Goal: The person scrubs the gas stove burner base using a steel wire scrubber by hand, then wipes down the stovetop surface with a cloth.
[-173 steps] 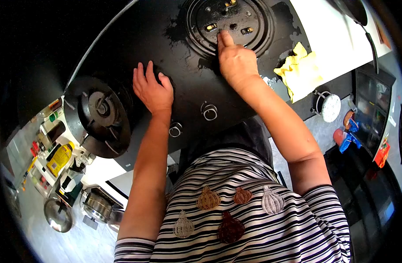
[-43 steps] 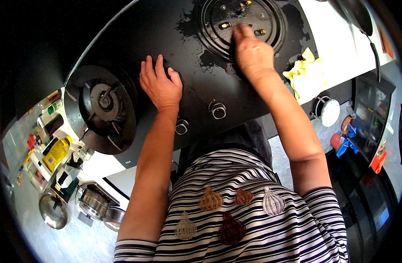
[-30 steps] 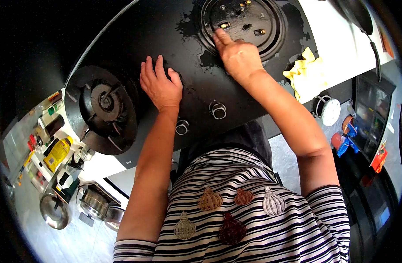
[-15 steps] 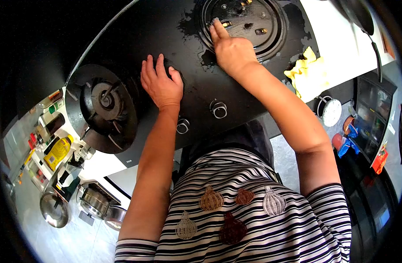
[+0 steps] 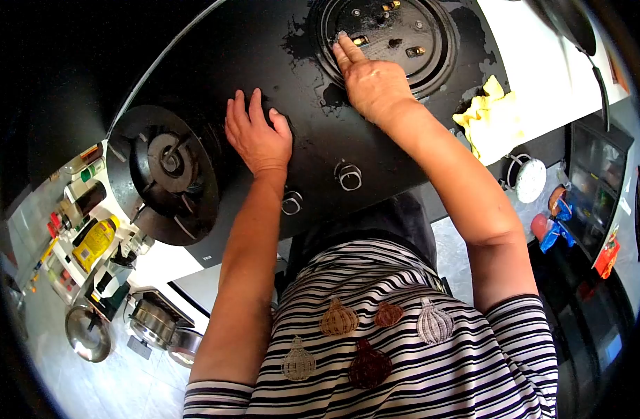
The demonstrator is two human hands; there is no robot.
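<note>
My left hand (image 5: pixel 259 133) lies flat on the black glass cooktop (image 5: pixel 264 56), fingers spread, with nothing in it. Up at the round burner recess (image 5: pixel 432 78), my right hand (image 5: pixel 372 80) rests two outstretched fingertips on the left part of the recess, beside a brass fitting (image 5: pixel 360 41). Its other fingers are curled under the palm, and no object shows in it. Two more brass fittings stand in the recess. Dark wet patches surround it. Two control knobs (image 5: pixel 348 177) sit near the front edge.
An assembled burner (image 5: pixel 172 159) is on the cooktop's left. A crumpled yellow cloth (image 5: pixel 493 119) lies at the right edge. Beyond are a pan (image 5: pixel 571 28) at upper right, a yellow bottle (image 5: pixel 97 242), a steel pot (image 5: pixel 152 322) and a lid (image 5: pixel 87 334) at lower left.
My right hand has moved over the recess, from its centre to the left side, and has stayed there for the last half second. My left hand has stayed flat on the cooktop.
</note>
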